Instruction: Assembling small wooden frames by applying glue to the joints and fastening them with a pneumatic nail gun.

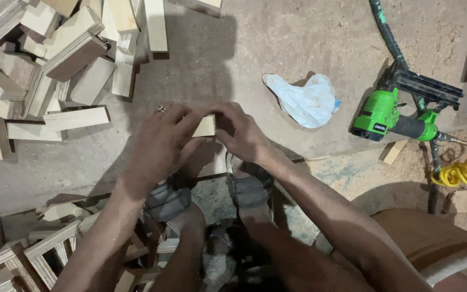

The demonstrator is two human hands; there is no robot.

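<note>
Dusty board (233,59); hands (160,141) hide most of wood block (206,127)

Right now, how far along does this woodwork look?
Done: several joined wooden frames lie stacked at the lower left. In hand: both the left hand and right hand press on a small wood block on the board. Left: a heap of loose cut pieces waits at the upper left; the green nail gun lies untouched.
</note>
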